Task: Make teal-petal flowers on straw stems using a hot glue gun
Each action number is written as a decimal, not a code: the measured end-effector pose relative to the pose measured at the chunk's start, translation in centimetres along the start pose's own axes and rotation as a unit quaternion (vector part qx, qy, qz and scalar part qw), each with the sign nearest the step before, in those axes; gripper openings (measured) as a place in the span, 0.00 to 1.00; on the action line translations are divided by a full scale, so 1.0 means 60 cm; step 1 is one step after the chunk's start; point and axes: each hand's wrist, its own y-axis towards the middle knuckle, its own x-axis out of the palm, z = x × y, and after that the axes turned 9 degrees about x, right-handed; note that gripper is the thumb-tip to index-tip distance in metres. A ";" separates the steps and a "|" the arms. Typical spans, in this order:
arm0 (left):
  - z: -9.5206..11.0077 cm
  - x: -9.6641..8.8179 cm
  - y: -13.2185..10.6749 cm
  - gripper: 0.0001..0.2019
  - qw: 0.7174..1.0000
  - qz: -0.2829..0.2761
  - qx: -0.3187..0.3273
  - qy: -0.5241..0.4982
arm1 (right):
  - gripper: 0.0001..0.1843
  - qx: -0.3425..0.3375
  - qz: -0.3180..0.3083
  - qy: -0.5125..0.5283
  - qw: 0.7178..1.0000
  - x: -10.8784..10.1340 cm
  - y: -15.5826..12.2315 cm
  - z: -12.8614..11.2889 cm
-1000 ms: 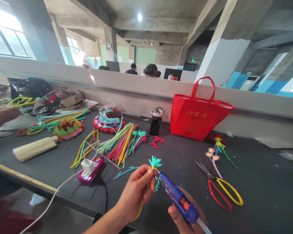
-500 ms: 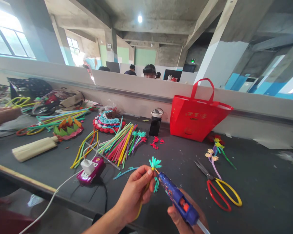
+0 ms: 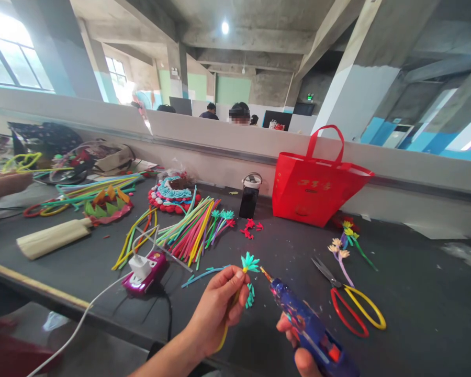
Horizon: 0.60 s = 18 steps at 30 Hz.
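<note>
Between the thumb and fingers of my left hand is a pipe-cleaner flower with turquoise petals, a yellow centre and a yellow stem running down through the palm. My right hand is wrapped round a blue glue gun. Its tip points up and left, a short gap away from the petals. Below the flower, small cut turquoise pieces lie on the dark table, partly behind my left fingers. A blue pipe cleaner rests left of the hand. Scissors with red and yellow handles lie at the right.
A bundle of coloured pipe cleaners lies left of centre, near a purple power socket with a white plug. Behind stand a dark bottle and a red bag. Finished flowers lie at right. Another person's hand is at far left.
The glue gun in my right hand has drawn back down and to the right, its tip leaving the flower's base. My left hand keeps the flower in about the same place.
</note>
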 end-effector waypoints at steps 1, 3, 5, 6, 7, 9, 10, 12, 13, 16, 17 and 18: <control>0.000 0.001 0.000 0.12 1.000 -0.001 0.000 -0.002 | 0.29 -0.001 -0.002 -0.003 1.000 0.001 0.000 0.001; 0.001 0.001 -0.001 0.12 1.000 -0.002 0.000 -0.005 | 0.29 0.003 -0.005 -0.017 1.000 0.003 -0.002 0.003; 0.001 0.001 -0.001 0.12 1.000 -0.004 0.000 -0.009 | 0.29 0.010 0.000 -0.036 0.999 0.005 -0.005 0.009; 0.001 0.000 -0.001 0.12 1.000 -0.006 0.000 -0.011 | 0.28 0.013 0.007 -0.048 0.999 0.005 -0.006 0.014; 0.001 -0.002 -0.002 0.12 1.000 -0.005 0.000 -0.011 | 0.26 0.015 0.015 -0.065 0.998 0.005 -0.006 0.022; 0.003 -0.006 -0.002 0.12 1.000 -0.004 0.001 -0.011 | 0.20 0.008 0.035 -0.127 0.991 0.002 -0.005 0.045; 0.004 -0.009 -0.002 0.12 1.000 -0.003 0.002 -0.011 | 0.18 0.002 0.042 -0.173 0.984 0.000 -0.004 0.061; 0.008 -0.017 -0.003 0.11 1.000 0.000 0.009 -0.014 | 0.18 0.018 0.033 -0.275 0.961 -0.004 -0.003 0.097; 0.010 -0.021 -0.002 0.10 1.000 0.000 0.013 -0.017 | 0.16 0.045 0.017 -0.313 0.949 -0.006 -0.005 0.117; 0.014 -0.032 -0.002 0.08 1.000 0.006 0.021 -0.021 | 0.14 0.104 -0.014 -0.388 0.916 -0.009 -0.012 0.171; 0.014 -0.035 -0.001 0.07 1.000 0.007 0.021 -0.022 | 0.15 0.114 -0.015 -0.400 0.909 -0.009 -0.015 0.184; 0.014 -0.036 -0.001 0.07 1.000 0.007 0.020 -0.022 | 0.15 0.121 -0.019 -0.405 0.906 -0.010 -0.017 0.195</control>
